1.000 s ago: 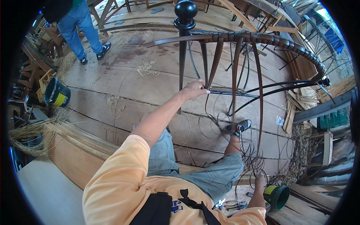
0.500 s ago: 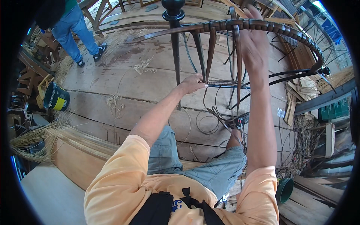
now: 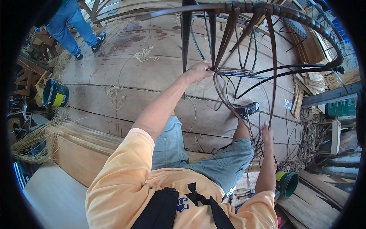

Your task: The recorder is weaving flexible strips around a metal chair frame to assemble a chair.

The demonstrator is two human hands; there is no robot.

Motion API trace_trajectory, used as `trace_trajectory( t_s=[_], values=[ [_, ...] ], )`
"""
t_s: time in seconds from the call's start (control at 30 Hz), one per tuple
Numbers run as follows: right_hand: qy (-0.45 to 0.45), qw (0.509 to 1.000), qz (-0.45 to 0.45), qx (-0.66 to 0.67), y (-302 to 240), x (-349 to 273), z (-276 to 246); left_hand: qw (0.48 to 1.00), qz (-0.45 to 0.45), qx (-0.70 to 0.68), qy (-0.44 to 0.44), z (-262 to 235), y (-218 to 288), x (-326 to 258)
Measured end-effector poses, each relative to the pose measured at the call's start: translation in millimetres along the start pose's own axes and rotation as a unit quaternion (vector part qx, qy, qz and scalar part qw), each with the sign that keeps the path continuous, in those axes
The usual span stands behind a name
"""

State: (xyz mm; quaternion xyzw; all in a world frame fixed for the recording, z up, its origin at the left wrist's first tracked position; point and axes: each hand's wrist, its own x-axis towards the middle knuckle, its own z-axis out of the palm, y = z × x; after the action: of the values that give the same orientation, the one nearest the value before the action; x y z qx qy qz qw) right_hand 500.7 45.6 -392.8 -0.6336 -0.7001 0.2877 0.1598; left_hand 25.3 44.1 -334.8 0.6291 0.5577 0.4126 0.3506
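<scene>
The dark frame [image 3: 318, 27] fills the upper right of the frame, its curved rim wrapped with brown strip. The left hand [image 3: 200, 71], just above centre, has its fingers curled closely on the frame at the left end of the wrapped crossbar [image 3: 235, 71]; the crossbar extends rightward from the fingertips. The right hand [image 3: 267, 133], right of centre, has bent fingers pinched on the long brown strip [image 3: 274, 68], which runs from the rim down to the fingertips.

Containers: one green bucket [image 3: 55, 93] with a yellow label stands at the left; another, the tilted bucket [image 3: 288, 184], is at the lower right. I cannot tell the contents of either.

Edges and room: the plank floor [image 3: 97, 78] extends between the left bucket and the frame, with a fibre tangle [image 3: 146, 53] on it. A long board [image 3: 78, 162] bounds the lower left. Thin coils surround the wearer's shin, near the right hand.
</scene>
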Motion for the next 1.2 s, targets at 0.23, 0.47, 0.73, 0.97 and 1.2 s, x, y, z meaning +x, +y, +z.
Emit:
trace_trajectory(
  t_s=[0.23,0.47,0.73,0.97,1.2],
  values=[
    [-0.089,0.996,0.01,0.001,-69.1,-50.7,10.4,0.999,-0.001,-0.037,-0.012,-0.6,-1.1,-3.8],
    [-0.332,0.696,-0.021,0.636,-165.8,-42.9,12.3,0.998,-0.003,-0.048,-0.035,-2.8,-11.6,-0.1],
    [0.078,0.986,-0.059,0.139,-203.8,47.0,97.4,0.997,-0.015,-0.067,-0.028,2.3,-5.3,1.0],
    [0.086,0.986,-0.085,0.111,-245.1,50.7,146.7,0.998,-0.01,-0.057,-0.009,0.1,-1.6,0.2],
    [-0.184,0.856,-0.039,0.481,-243.3,68.4,169.4,0.997,-0.025,-0.06,-0.036,0.4,-9.3,2.4]
  ],
)
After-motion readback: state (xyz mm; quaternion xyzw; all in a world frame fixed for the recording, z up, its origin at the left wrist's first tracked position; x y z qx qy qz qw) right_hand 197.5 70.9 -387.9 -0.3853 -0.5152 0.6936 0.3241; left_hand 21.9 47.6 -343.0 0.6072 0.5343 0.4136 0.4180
